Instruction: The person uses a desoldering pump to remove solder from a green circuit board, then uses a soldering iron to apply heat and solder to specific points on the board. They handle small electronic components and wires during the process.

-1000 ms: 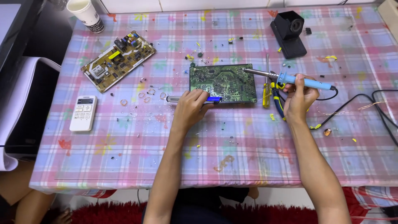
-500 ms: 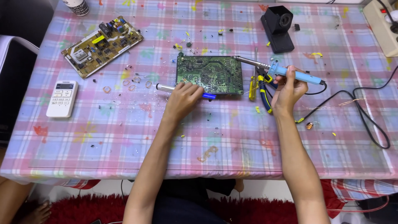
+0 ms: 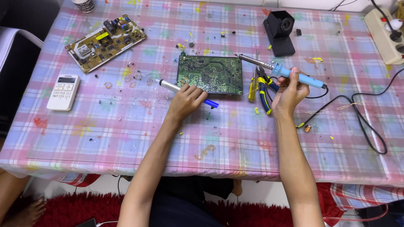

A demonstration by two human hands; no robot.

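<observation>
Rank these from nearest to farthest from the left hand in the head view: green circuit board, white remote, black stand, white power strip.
From the left hand:
1. Green circuit board, just above it, touching or nearly so.
2. Black stand, up and to the right; white remote, far left. Too close to call.
3. White power strip, top right corner.

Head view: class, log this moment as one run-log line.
left hand: on desoldering pump | right hand: holds soldering iron | green circuit board: flat, between hands

a pink-and-blue plaid cloth [image 3: 126, 138] covers the counter, with a green circuit board [image 3: 210, 75], a tan circuit board [image 3: 105, 41], a light-blue soldering iron [image 3: 290, 73], yellow-and-blue pliers [image 3: 264, 90], a white remote [image 3: 63, 91] and a black stand [image 3: 280, 31].
</observation>
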